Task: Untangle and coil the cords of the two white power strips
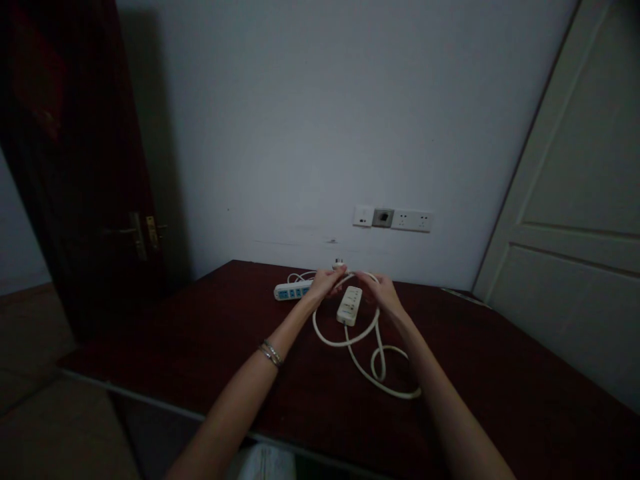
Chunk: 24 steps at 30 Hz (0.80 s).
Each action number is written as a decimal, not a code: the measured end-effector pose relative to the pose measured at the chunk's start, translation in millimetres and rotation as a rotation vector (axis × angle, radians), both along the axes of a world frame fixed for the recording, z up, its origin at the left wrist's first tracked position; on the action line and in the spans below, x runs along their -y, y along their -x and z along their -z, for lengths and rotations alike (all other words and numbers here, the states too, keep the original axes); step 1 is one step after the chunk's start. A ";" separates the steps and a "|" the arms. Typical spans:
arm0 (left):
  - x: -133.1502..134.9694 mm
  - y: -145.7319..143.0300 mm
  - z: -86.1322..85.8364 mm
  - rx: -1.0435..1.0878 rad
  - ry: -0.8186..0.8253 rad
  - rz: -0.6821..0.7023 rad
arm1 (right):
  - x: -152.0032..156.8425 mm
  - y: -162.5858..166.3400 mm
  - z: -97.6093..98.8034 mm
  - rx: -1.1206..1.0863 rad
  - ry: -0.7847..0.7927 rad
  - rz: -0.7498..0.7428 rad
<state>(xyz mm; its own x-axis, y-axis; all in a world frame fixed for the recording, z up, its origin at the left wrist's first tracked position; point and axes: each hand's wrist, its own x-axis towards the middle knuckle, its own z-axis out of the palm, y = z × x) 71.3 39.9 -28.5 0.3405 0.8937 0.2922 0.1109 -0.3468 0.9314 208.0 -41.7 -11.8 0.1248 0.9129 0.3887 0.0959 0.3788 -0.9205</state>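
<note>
My left hand (327, 283) is closed on the white plug (339, 265), whose metal prongs point up toward the wall. My right hand (378, 289) pinches the white cord (346, 344) a little to the right of the plug. From the hands the cord hangs in a large loop, and more of it lies in curls on the table. A white power strip (349, 307) lies on the table between my forearms, joined to this cord. Just left of my left hand, partly hidden by it, is a second power strip (293, 291) with blue sockets and its own thin white cord.
The dark red table (200, 340) stands against a pale wall. Wall sockets (411, 221) and switch plates are mounted above its back edge. A dark door with a handle (139, 235) stands at the left, a pale panelled door (575, 220) at the right.
</note>
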 end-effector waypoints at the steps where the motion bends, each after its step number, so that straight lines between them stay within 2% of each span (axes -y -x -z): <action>1: -1.2 0.5 4.1 -0.025 -0.011 -0.045 | -4.9 -0.5 5.1 0.002 -0.030 0.076; 3: -3.7 1.8 11.3 -0.051 -0.030 -0.092 | -13.4 -2.1 14.9 0.071 -0.112 0.215; 5: -5.4 3.6 16.1 -0.076 -0.074 -0.133 | -19.4 -3.9 23.0 0.254 -0.211 0.305; 8: -4.5 7.3 17.6 -0.111 -0.166 -0.141 | -22.8 -5.5 30.3 0.499 -0.291 0.345; 12: -0.3 13.7 15.1 -0.182 -0.292 -0.054 | -19.7 -5.6 32.0 0.539 -0.292 0.358; 15: -2.1 19.1 17.8 -0.271 -0.363 -0.006 | -15.6 -8.5 32.5 0.620 -0.232 0.446; 20: -13.5 30.7 26.2 -0.481 -0.397 -0.097 | -8.1 -24.3 33.8 0.762 -0.114 0.677; 24: -10.6 35.2 23.8 -0.588 -0.483 -0.156 | -3.1 -32.3 32.3 0.819 -0.079 0.733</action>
<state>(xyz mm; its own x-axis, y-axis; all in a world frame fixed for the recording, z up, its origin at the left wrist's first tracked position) 36.1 50.5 -52.3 0.4413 0.7634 0.4717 0.6210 -0.6392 0.4536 240.3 -38.6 -44.1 0.3041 0.6913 0.6555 0.8917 0.0356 -0.4512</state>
